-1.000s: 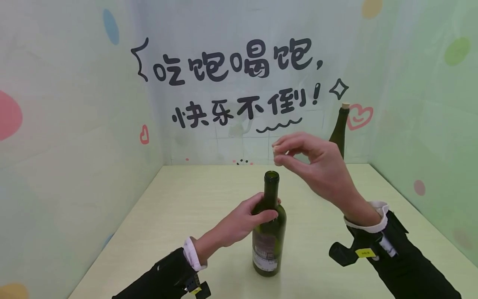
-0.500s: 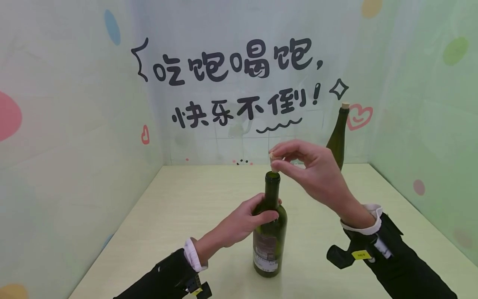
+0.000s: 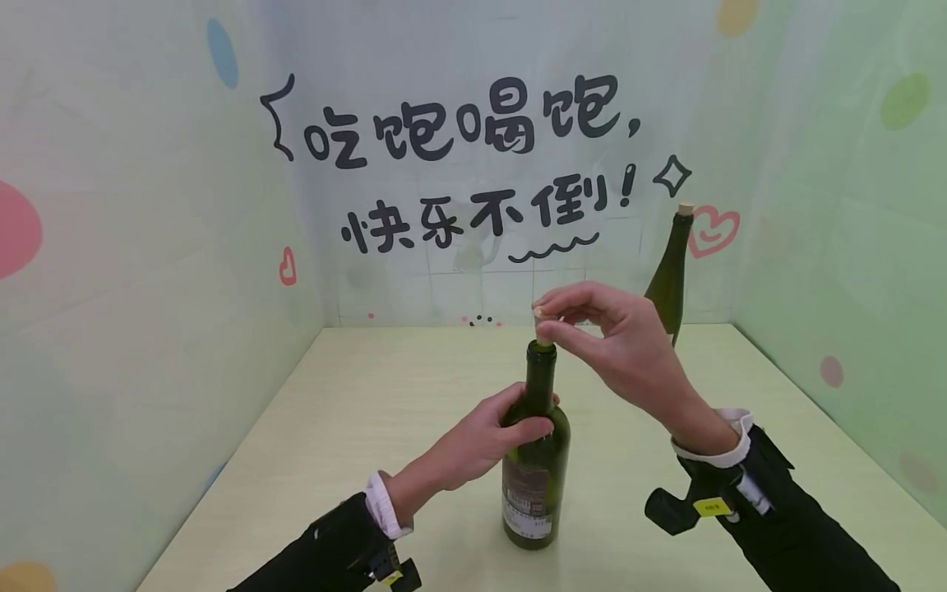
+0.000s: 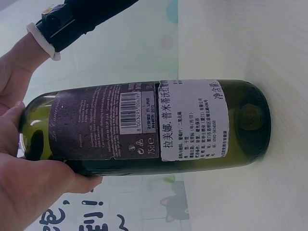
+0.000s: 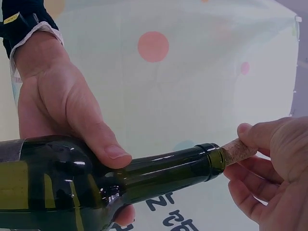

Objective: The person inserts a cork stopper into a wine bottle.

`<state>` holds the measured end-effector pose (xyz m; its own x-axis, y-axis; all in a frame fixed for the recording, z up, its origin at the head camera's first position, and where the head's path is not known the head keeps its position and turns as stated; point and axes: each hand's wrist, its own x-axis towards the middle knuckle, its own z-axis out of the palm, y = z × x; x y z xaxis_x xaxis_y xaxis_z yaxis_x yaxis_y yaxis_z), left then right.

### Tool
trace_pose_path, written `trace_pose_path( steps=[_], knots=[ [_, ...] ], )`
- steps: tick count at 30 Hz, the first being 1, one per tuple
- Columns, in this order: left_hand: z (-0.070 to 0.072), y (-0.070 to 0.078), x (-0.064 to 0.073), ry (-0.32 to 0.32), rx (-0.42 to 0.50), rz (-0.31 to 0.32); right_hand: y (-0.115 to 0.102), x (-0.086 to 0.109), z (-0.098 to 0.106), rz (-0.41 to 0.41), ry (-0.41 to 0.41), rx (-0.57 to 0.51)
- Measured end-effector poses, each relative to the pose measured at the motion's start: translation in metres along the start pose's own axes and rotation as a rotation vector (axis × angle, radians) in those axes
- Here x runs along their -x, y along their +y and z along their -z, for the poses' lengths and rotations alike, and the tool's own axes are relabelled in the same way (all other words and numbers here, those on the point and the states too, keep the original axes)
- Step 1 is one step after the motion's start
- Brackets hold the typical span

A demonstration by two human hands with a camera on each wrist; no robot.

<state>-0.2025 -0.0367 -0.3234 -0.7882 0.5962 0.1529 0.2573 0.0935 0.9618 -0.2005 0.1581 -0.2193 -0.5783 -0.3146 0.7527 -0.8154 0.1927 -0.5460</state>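
A green wine bottle (image 3: 534,485) stands upright on the table, with a dark label and a white label (image 4: 195,120) on its side. My left hand (image 3: 473,440) grips it around the shoulder and lower neck, thumb across the front. Over the bottle's mouth, my right hand (image 3: 625,345) pinches a cork (image 5: 238,152) between thumb and fingertips. In the right wrist view the cork's lower end sits right at the mouth of the neck (image 5: 211,161), and most of its length shows outside the glass.
Behind my right hand stands a second green bottle (image 3: 672,263) with a cork (image 3: 685,210) in its top. The pale wooden table (image 3: 385,386) is bounded by walls on the left, right and back, the back wall (image 3: 444,288) bearing black lettering.
My right hand has moved down and slightly left, bringing the cork from above the bottle to its mouth. The left hand keeps its grip on the bottle almost unmoved.
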Motion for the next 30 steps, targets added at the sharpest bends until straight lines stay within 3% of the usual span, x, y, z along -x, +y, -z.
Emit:
trace_pose_path(
  steps=[30],
  knots=[
    [0.0,-0.0014,0.0001,0.007,0.0,-0.003,0.0079,0.0038,-0.0042,0.003,-0.002,-0.024]
  ],
)
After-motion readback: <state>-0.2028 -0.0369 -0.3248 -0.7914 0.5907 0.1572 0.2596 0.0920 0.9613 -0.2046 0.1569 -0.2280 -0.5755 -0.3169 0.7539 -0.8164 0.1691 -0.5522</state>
